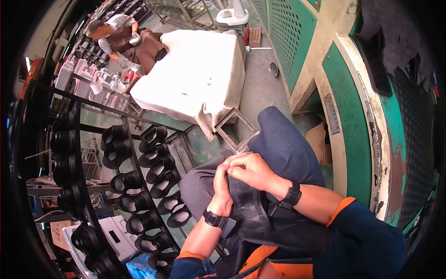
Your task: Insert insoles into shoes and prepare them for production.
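Observation:
My left hand and my right hand meet above my lap, fingertips pressed together. The right fingers are curled against the left ones. What lies inside them, if anything, is hidden. Just below the hands, between my forearms, is a dark piece with a ridged geometric pattern; I cannot tell whether the hands touch it. A dark strap device sits on my left wrist and another on my right wrist.
Racks of black shoes stand at my left. Ahead are a white cloth-covered block and a square metal frame. A green and cream machine rises at my right. A co-worker in a brown apron sits far left.

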Available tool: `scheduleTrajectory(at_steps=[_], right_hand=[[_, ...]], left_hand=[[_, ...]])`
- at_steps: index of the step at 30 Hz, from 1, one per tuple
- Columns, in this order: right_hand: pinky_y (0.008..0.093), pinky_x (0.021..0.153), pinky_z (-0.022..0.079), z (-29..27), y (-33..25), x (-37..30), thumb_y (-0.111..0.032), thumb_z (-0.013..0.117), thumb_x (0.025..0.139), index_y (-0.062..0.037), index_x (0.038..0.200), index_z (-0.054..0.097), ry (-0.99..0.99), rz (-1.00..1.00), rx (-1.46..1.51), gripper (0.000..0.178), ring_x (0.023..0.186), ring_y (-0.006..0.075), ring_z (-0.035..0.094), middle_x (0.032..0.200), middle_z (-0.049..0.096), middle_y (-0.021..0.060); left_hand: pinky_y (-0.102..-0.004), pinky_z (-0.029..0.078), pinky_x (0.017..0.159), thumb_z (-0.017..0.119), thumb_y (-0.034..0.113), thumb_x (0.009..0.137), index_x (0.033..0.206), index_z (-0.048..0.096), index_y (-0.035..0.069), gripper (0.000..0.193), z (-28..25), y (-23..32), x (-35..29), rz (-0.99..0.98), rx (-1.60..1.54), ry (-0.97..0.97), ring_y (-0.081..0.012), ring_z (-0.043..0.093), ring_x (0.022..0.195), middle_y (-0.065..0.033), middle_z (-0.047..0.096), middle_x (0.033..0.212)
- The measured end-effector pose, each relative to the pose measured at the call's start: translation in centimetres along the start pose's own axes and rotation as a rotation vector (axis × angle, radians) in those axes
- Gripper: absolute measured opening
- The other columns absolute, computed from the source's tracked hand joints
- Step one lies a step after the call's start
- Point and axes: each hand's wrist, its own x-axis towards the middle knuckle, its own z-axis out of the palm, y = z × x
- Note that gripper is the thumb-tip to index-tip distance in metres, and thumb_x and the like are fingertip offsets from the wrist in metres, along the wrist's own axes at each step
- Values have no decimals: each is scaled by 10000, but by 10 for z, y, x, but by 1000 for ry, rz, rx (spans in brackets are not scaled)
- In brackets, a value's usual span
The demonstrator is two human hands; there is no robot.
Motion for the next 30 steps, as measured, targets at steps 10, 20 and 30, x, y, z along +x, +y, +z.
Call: scheduleTrajectory(at_steps=[10, 20, 30], right_hand=[[275, 895, 476, -16, 34, 25, -117, 495, 920, 52, 1019, 693, -193, 10, 435, 279, 961, 156, 645, 981, 715, 91], [304, 826, 529, -8, 45, 49, -223, 448, 964, 33, 1008, 687, -39, 226, 608, 353, 858, 195, 681, 955, 714, 137], [283, 756, 523, 13, 32, 27, -301, 482, 958, 4, 945, 704, -63, 408, 639, 377, 796, 165, 668, 901, 711, 96]], left_hand=[[-411, 513, 942, 418, 575, 982, 1347, 512, 63, 636, -41, -34, -17, -22, -179, -119, -238, 620, 1096, -89, 616, 1263], [-664, 375, 1053, 626, 741, 755, 1564, 186, 103, 1120, -43, -59, -98, -497, -1030, -635, -536, 386, 1339, -269, 227, 1568], [-454, 405, 1108, 700, 686, 722, 1539, 235, 41, 1140, -63, -96, -113, -284, -762, -768, -424, 498, 1293, -323, 376, 1478]])
